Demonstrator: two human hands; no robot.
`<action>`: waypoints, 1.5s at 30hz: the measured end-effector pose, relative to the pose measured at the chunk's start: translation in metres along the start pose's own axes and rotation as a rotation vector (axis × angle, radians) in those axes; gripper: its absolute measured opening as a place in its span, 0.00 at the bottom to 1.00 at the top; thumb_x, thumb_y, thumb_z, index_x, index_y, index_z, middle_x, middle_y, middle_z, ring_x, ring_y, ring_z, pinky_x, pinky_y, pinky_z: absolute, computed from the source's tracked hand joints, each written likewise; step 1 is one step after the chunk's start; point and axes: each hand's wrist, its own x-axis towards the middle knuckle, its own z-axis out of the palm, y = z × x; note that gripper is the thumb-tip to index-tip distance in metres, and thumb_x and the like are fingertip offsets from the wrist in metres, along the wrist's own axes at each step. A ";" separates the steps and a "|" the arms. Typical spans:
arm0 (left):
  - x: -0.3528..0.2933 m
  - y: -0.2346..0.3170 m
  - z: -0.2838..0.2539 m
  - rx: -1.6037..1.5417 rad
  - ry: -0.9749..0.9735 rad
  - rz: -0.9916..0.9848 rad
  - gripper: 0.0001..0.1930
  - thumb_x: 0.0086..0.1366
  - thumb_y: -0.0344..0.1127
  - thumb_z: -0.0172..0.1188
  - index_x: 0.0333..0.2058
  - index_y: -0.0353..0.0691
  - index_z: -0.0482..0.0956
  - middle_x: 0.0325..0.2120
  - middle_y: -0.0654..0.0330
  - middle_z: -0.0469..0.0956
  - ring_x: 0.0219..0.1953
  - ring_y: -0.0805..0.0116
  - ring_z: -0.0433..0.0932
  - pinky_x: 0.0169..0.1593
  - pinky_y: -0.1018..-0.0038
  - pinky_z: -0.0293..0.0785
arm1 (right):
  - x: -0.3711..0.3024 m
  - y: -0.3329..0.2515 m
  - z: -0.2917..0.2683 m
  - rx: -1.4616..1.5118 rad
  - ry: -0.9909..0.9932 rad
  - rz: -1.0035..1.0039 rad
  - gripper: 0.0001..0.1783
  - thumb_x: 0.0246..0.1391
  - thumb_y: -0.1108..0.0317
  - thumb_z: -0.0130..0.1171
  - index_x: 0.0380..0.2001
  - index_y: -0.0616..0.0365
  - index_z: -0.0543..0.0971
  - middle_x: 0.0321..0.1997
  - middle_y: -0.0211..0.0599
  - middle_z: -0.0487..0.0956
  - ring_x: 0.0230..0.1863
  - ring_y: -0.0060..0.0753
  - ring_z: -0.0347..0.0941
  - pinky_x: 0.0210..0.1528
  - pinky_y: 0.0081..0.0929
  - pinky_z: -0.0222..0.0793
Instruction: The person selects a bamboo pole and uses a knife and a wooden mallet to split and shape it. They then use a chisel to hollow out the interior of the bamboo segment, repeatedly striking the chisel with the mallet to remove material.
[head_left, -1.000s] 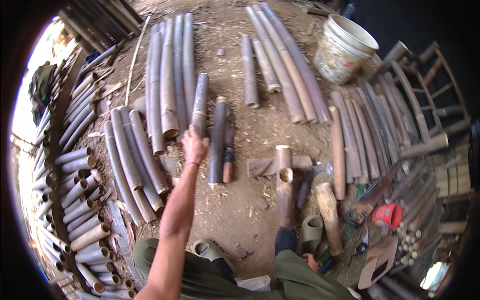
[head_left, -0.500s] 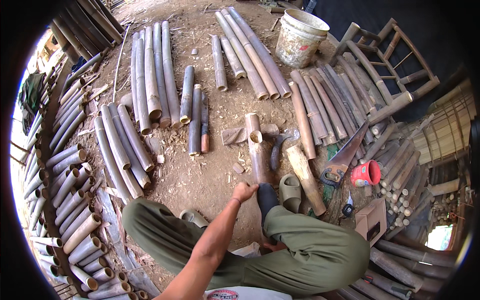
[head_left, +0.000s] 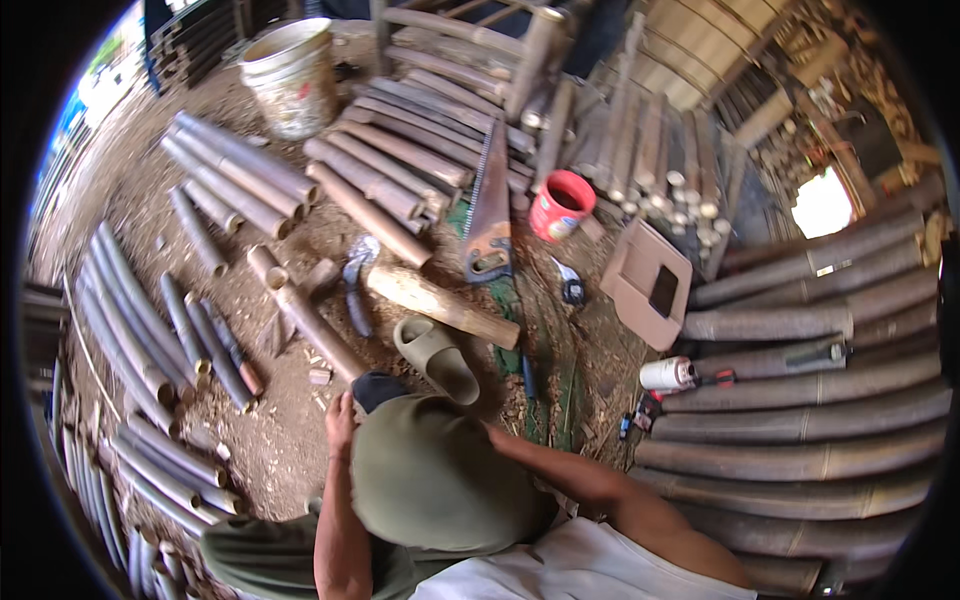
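Observation:
A bamboo piece [head_left: 322,335] with an opening near its far end lies across a wooden block [head_left: 322,275]. Its near end meets my foot in a dark sock [head_left: 380,390]. Beside that foot is my left hand [head_left: 341,425], fingers drawn together; whatever is in them is hidden. My right forearm [head_left: 570,470] runs behind my raised knee, which hides the right hand. To the right of the bamboo piece lie a dark curved tool [head_left: 357,300], a pale peeled log [head_left: 440,305] and an olive slipper [head_left: 437,358].
A handsaw [head_left: 490,225] leans by bamboo lengths, near a red bucket [head_left: 561,206], a tape measure [head_left: 571,286] and a cardboard box [head_left: 630,270] with a phone [head_left: 663,290]. A spray can [head_left: 668,374] rests on bamboo poles [head_left: 800,425] at right. A white bucket [head_left: 290,85] stands far left.
The view has swung to the right, bringing the pole stack and spray can into sight. My right forearm now shows, while the fingers seen under my leg are hidden. My left hand stays by the foot.

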 end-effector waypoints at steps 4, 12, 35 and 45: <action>0.000 -0.006 -0.026 0.073 0.069 -0.217 0.24 0.68 0.53 0.55 0.46 0.33 0.76 0.27 0.59 0.75 0.23 0.73 0.70 0.24 0.75 0.66 | -0.047 0.022 -0.101 -0.205 0.467 0.552 0.28 0.47 0.69 0.59 0.54 0.60 0.71 0.53 0.57 0.72 0.56 0.51 0.71 0.54 0.41 0.71; -0.013 0.049 -0.036 0.095 -0.078 -0.215 0.23 0.68 0.51 0.56 0.46 0.34 0.76 0.35 0.62 0.79 0.33 0.73 0.76 0.33 0.76 0.71 | -0.022 0.181 -0.220 -0.357 0.784 0.932 0.53 0.45 0.59 0.68 0.69 0.60 0.49 0.65 0.61 0.62 0.66 0.62 0.57 0.68 0.48 0.55; -0.045 0.215 0.112 -0.088 -0.363 0.399 0.31 0.69 0.49 0.56 0.61 0.31 0.64 0.58 0.42 0.67 0.61 0.46 0.67 0.64 0.63 0.63 | 0.102 -0.119 -0.164 0.599 0.158 0.007 0.46 0.43 0.76 0.70 0.63 0.63 0.56 0.58 0.45 0.67 0.60 0.36 0.66 0.62 0.35 0.66; -0.077 0.187 0.002 0.443 -0.168 0.418 0.24 0.68 0.46 0.56 0.57 0.39 0.65 0.45 0.48 0.74 0.48 0.45 0.76 0.47 0.57 0.76 | 0.156 -0.132 -0.110 1.321 -0.425 0.417 0.08 0.58 0.71 0.56 0.42 0.56 0.73 0.42 0.31 0.75 0.48 0.28 0.72 0.52 0.34 0.69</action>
